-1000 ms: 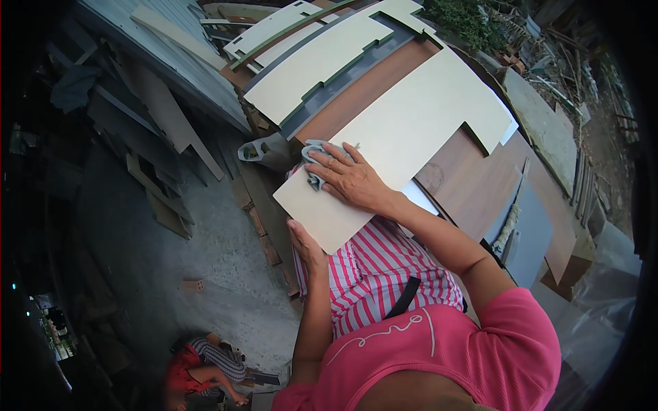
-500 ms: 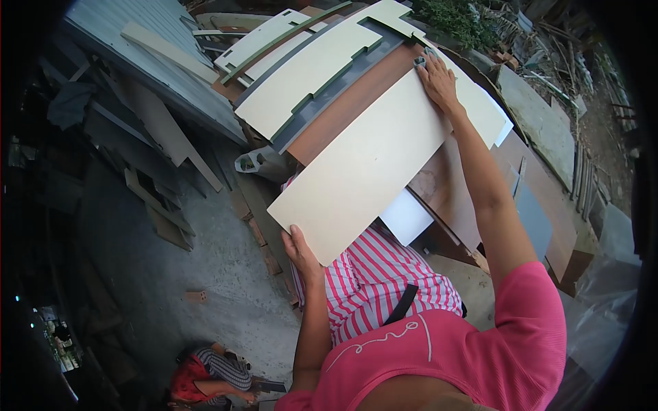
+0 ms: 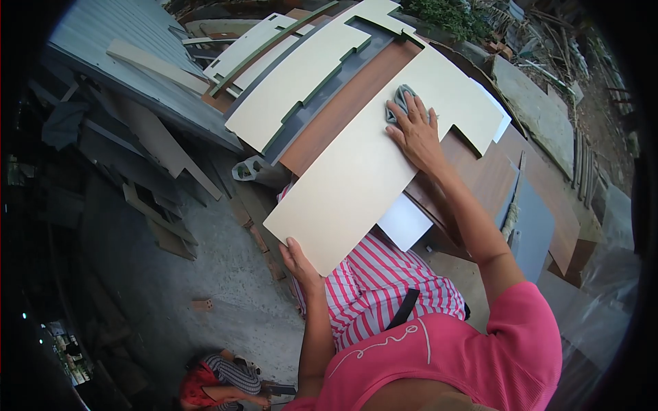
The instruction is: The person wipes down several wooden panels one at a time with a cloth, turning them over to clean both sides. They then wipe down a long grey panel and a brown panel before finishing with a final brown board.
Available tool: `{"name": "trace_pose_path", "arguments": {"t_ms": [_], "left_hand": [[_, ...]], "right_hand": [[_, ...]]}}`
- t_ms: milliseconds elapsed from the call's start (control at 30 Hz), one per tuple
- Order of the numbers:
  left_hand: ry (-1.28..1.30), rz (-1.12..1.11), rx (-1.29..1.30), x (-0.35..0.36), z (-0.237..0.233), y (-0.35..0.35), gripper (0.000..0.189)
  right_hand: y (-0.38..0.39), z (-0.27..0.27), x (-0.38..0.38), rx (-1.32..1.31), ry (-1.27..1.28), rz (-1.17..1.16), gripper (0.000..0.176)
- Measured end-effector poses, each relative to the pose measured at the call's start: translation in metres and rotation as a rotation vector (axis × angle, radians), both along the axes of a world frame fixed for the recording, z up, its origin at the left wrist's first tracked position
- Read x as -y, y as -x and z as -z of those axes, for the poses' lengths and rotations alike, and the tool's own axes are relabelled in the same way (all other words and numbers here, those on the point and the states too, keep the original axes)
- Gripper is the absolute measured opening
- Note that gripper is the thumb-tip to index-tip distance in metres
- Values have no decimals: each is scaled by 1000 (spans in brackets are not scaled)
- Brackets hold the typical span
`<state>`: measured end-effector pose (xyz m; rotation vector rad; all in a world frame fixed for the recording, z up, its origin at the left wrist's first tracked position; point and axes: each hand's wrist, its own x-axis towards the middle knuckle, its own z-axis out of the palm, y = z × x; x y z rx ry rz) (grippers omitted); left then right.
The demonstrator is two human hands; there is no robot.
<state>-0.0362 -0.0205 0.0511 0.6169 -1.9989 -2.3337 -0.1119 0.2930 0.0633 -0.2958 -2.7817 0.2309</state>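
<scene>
A long cream board [image 3: 343, 188] with a notch cut near its far end lies slanted in front of me. My left hand [image 3: 301, 264] grips its near corner, thumb on top and the other fingers out of sight beneath. Farther up the board, my right hand [image 3: 419, 142] presses a crumpled grey cloth [image 3: 399, 105] against the surface. The fingers are over the cloth and partly hide it. Beside the board lie a brown wood-grain panel [image 3: 353, 103] and another cream board [image 3: 312, 72] with a stepped cut-out.
A white piece [image 3: 406, 222] sticks out below the board. Brown panels and a grey sheet [image 3: 531, 229] lie right, with a stick across them. Boards lean at left near a corrugated metal sheet [image 3: 130, 48]. Another person [image 3: 212, 383] is low on the concrete floor, beyond a brick [image 3: 202, 304].
My right hand has slid the cloth from the board's far end back toward me. The notch at the far right now shows. My left hand keeps its grip on the near corner.
</scene>
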Motion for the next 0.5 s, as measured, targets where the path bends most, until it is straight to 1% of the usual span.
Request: {"name": "trace_pose_path", "arguments": {"t_ms": [100,267,367,500], "left_hand": [[12,33,-10,3,4,-1,54],[5,11,21,-1,-4,-1,53],[-27,-8,13,-3,-7,-1,53],[-51,-13,18,-4,-10,-1,54]], "right_hand": [[-28,-2,-6,46,-15,-19,49],[-3,4,-103,50,-2,286,49],[11,5,-148,72,46,378,53],[11,9,-157,60,41,406,54]]}}
